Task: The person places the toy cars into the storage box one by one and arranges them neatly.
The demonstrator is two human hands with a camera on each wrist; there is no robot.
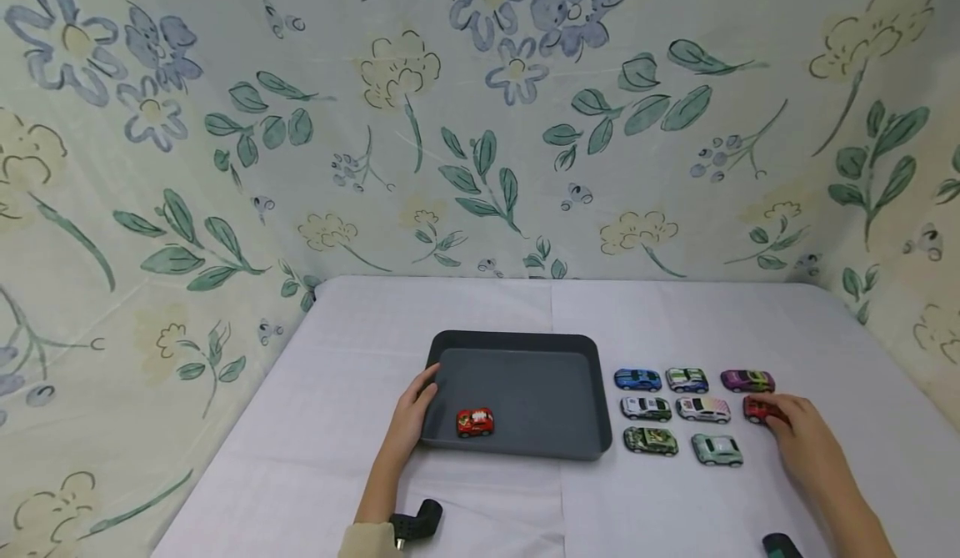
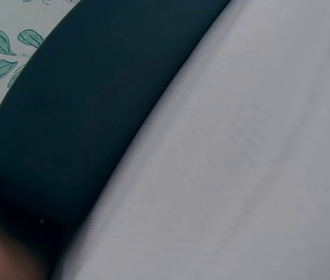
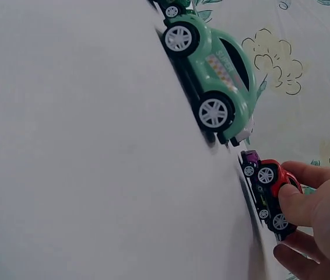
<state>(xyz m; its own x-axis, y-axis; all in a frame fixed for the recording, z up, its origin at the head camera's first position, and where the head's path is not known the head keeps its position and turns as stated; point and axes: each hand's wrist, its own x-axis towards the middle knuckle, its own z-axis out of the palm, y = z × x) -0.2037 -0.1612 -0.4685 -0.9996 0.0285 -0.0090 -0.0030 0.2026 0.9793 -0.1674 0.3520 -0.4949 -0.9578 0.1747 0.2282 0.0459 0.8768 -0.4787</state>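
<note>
A dark grey tray (image 1: 525, 449) lies on the white-covered table with a red toy car (image 1: 475, 423) inside, near its front left. My left hand (image 1: 411, 412) holds the tray by its left side. In the left wrist view the tray's dark outer wall (image 2: 77, 111) fills much of the frame, and only a little of that hand shows. Over on the right, my right hand (image 1: 810, 441) pinches another red toy car (image 3: 274, 189) between thumb and fingers. A purple toy car (image 1: 747, 381) sits just behind it, and a light green one (image 3: 220, 76) stands nearer the wrist camera.
Right of the tray, more toy cars stand in rows: a blue one (image 1: 637, 379), a white-and-green one (image 1: 687, 380), two whitish ones (image 1: 646, 409) and a camouflage-patterned one (image 1: 651, 441). Floral cloth (image 1: 480, 124) hangs behind the table (image 1: 360, 316).
</note>
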